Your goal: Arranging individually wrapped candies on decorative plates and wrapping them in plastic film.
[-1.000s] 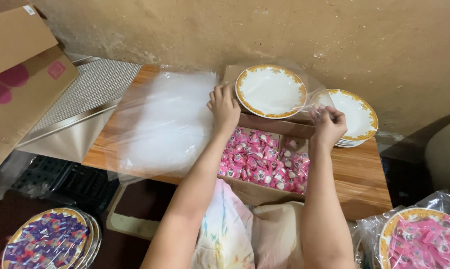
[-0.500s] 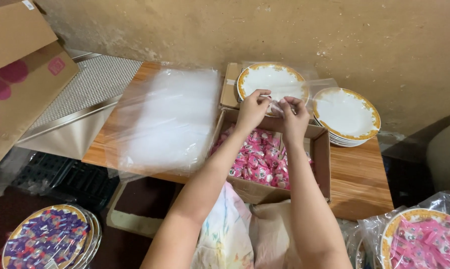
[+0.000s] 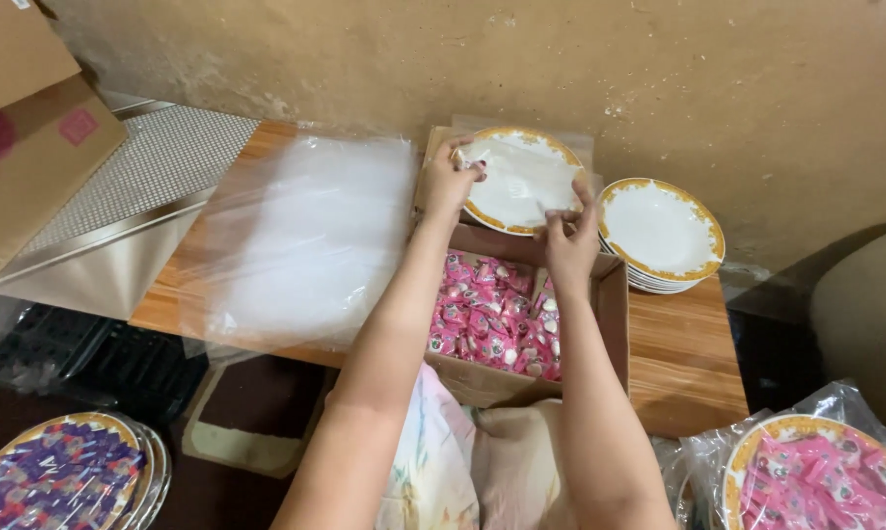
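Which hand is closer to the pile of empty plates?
Right. The right hand pinches the clear wrap just beside the stack of plates; the left hand is farther off, across the wrapped plate.

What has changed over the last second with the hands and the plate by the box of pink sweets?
The left hand moved from the plate's near edge to its left rim. The right hand left the stack of plates and came in to the plate's near right edge; both now pinch the clear plastic film over it. The box of pink sweets, the clear sheets on the table and the stack stayed put.
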